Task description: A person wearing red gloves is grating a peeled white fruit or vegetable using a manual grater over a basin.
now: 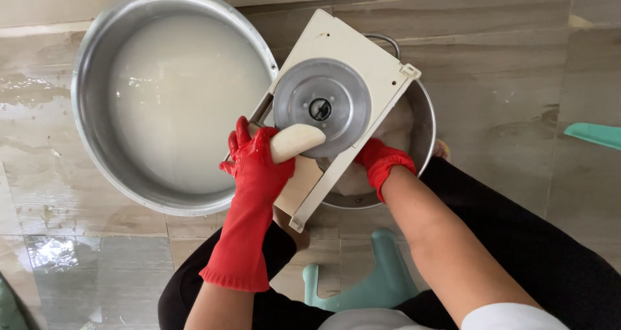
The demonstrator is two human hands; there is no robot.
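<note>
Head view: at frame centre, the left hand grips a pale, wet-looking root against the slicer; probably slippery, best held at its rear end. The right hand clasps the slicer's edge.

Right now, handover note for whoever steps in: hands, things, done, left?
Left hand, red glove: grip shut on a peeled white root, pressing it against the slicer's round blade.
Right hand, red glove: at the slicer board's right edge, fingers hidden behind it; grip can't be judged.
The board leans over a small steel pot with pale slices inside.
Big steel basin on the left holds milky water.
Done: some slices cut.
Left: most of this root.
</note>
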